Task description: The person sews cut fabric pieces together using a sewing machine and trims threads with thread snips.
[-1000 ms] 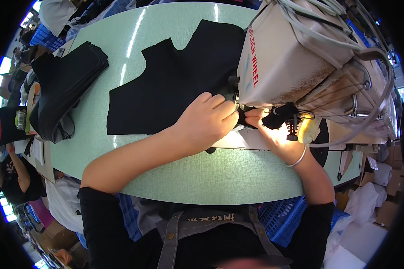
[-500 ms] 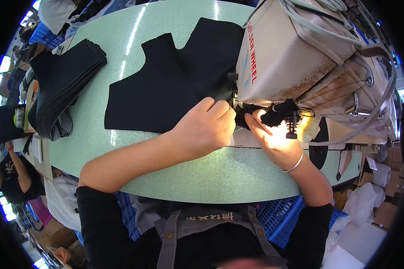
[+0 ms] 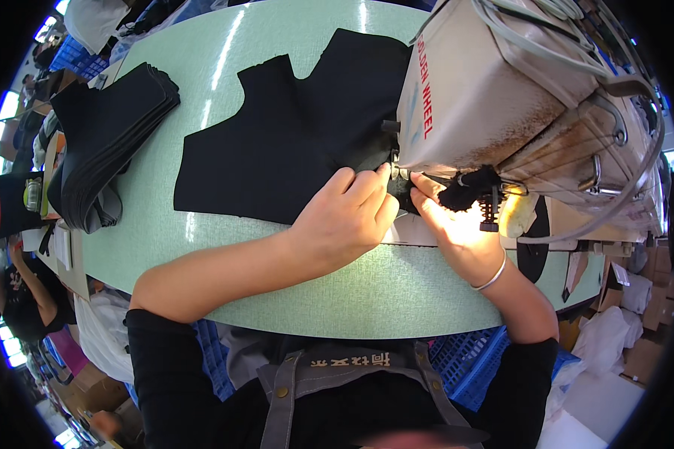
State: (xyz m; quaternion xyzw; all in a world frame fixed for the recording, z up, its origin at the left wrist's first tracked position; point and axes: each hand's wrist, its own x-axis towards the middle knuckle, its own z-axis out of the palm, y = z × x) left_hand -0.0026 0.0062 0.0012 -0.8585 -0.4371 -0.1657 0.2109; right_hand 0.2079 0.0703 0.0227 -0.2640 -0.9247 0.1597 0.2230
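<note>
A cut black fabric panel (image 3: 254, 150) lies flat, its right end at the presser foot of a beige sewing machine (image 3: 487, 97). My left hand (image 3: 348, 213) is closed on the panel's near edge, just left of the foot, with the index fingertip right by the metal. Under the machine head, my right hand (image 3: 457, 228) has thumb and fingers together on the fabric edge to the right of the foot. The machine lamp lights that hand brightly and washes out part of it. My fingers and the machine head hide the needle point.
The pale green table (image 3: 314, 292) has a curved near edge. At its left lies a stack of black fabric pieces (image 3: 112, 142). Blue crates (image 3: 464, 367) stand below the near edge. Another person's arm (image 3: 37, 288) shows at far left. Cartons (image 3: 644, 352) and plastic bags are at right.
My left hand's fingers have shifted and straightened slightly, the index finger reaching up toward the presser foot. The right hand stays almost in place, and the fabric has barely moved.
</note>
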